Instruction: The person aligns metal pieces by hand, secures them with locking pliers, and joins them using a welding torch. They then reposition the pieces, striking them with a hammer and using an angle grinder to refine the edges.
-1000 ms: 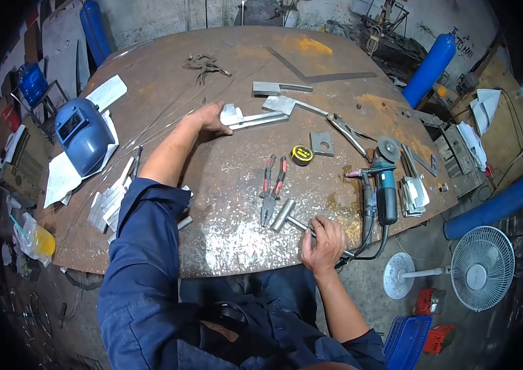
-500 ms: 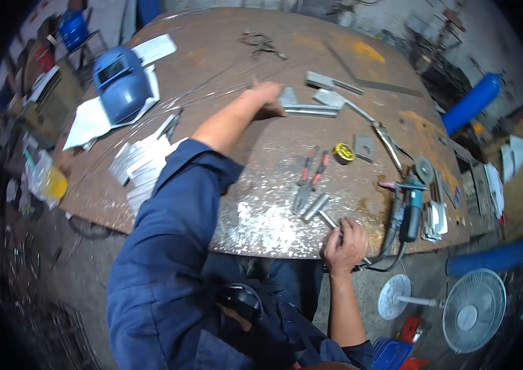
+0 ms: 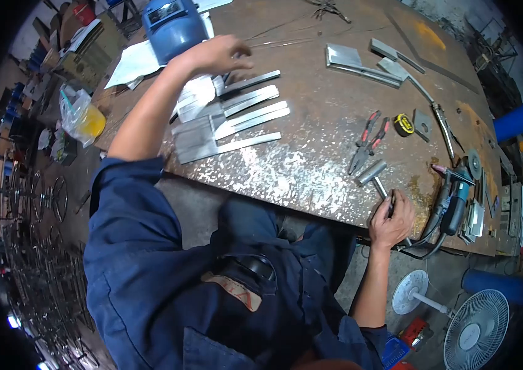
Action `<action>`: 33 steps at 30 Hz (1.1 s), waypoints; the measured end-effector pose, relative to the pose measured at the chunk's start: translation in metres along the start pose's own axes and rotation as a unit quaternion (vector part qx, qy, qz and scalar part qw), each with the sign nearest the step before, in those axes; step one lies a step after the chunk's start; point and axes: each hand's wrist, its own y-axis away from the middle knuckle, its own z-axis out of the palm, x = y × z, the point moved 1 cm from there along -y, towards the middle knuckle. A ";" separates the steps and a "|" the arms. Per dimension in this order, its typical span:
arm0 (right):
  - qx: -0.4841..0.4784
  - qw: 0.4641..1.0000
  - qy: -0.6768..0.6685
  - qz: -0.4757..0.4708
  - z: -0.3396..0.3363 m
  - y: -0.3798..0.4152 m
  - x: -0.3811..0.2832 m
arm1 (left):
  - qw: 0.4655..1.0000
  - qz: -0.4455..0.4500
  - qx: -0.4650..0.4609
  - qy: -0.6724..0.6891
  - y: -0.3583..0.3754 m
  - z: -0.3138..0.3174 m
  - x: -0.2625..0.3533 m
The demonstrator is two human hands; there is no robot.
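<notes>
My left hand [image 3: 219,57] hovers over the upper end of a group of flat metal pieces [image 3: 197,139], its fingers loosely bent and apart with nothing in them. Several of these pieces have long narrow strips pointing right. Near the table's front edge, my right hand [image 3: 393,219] is closed round the handle of a hammer [image 3: 370,173], whose cylindrical head rests on the table. Red-handled pliers [image 3: 368,143] lie just beyond the hammer head. A bracket-like metal piece [image 3: 360,65] lies farther back, beside another metal piece with a long strip [image 3: 397,69].
A blue welding mask [image 3: 175,34] sits on white paper at the back left. To the right are a tape measure [image 3: 404,125], a square plate with a hole [image 3: 422,122], an electrode holder [image 3: 443,129] and an angle grinder [image 3: 457,200]. A fan [image 3: 470,333] stands below the table's right side.
My left hand has left the metal piece at the back and come left, over the group of flat pieces. The view has turned left. My right hand stays on the hammer.
</notes>
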 end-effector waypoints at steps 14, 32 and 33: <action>-0.007 0.999 0.023 -0.027 0.005 0.005 0.006 | 0.924 -0.290 0.162 0.187 0.209 0.110 0.007; -0.019 0.999 0.028 -0.026 0.004 0.006 0.006 | 0.772 -0.220 0.280 0.526 0.241 0.132 0.017; -0.018 0.999 0.000 -0.041 0.003 0.005 0.006 | 0.756 -0.290 0.219 0.545 0.241 0.127 0.017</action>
